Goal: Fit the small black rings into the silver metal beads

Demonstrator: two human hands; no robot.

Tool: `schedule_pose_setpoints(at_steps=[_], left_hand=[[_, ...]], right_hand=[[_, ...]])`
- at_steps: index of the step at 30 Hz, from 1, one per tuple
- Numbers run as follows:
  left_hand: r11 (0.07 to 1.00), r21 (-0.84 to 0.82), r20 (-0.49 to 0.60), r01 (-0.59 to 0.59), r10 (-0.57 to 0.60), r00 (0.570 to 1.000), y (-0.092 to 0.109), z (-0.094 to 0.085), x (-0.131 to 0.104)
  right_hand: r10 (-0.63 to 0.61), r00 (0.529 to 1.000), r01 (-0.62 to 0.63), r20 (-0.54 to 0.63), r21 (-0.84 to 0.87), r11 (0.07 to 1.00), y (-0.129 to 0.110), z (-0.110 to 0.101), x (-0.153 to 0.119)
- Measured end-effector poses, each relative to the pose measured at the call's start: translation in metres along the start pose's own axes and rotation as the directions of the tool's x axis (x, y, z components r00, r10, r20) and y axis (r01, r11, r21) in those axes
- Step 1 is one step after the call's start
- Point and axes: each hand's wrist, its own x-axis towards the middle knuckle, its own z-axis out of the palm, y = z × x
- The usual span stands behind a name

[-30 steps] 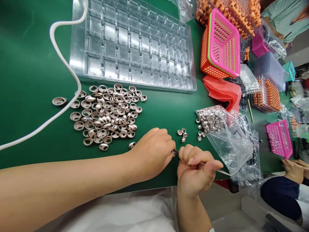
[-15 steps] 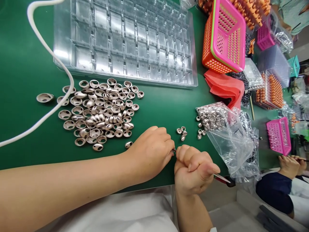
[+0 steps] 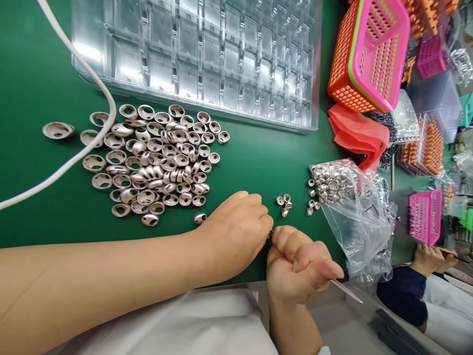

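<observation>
My left hand [image 3: 236,234] is closed, knuckles up, its fingertips hidden; what it pinches, if anything, cannot be made out. Right beside it, my right hand [image 3: 297,266] is curled into a fist round a thin, pale, pointed tool [image 3: 347,290] that sticks out past the thumb. A tiny dark and reddish bit [image 3: 271,232] shows where the two hands meet. One silver metal ring-like part [image 3: 200,218] lies by my left wrist. Beyond my hands sit several small silver metal parts [image 3: 285,203] in a cluster.
A pile of silver oval ring parts [image 3: 162,160] lies left, crossed by a white cable [image 3: 77,158]. Behind stands a clear compartment tray [image 3: 199,106]. To the right are a plastic bag of small parts [image 3: 354,222], red cloth [image 3: 360,133], stacked baskets [image 3: 349,84] and another person's hands [image 3: 430,259].
The view has shifted slightly, so the tray and baskets appear larger and further right. Both hands stay closed together; more of the pale tool's tip shows beyond my right thumb.
</observation>
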Motion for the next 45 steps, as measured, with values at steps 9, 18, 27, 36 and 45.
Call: schedule_pose_setpoints(at_steps=[9,18,27,36,45], left_hand=[[0.999,0.031,0.081,0.028,-0.031,0.996,0.0,-0.004,0.002],[0.996,0.028,0.173,0.081,-0.085,0.981,0.001,-0.006,0.004],[0.995,0.019,0.198,0.093,-0.095,0.976,0.002,-0.007,0.006],[0.994,0.03,0.213,0.102,-0.106,0.971,0.003,-0.01,0.007],[0.996,0.028,0.195,0.088,-0.092,0.976,0.003,-0.01,0.008]], right_hand=[[-0.012,0.997,0.015,-0.071,0.041,0.999,0.003,-0.004,0.001],[0.004,0.992,0.0,-0.125,0.032,0.999,0.003,-0.005,0.0],[0.008,0.994,-0.006,-0.107,0.022,1.0,0.004,-0.004,0.001],[0.008,0.993,-0.008,-0.114,0.0,1.0,0.004,-0.003,0.001],[0.02,0.997,-0.02,-0.07,0.003,1.0,0.003,-0.002,0.002]])
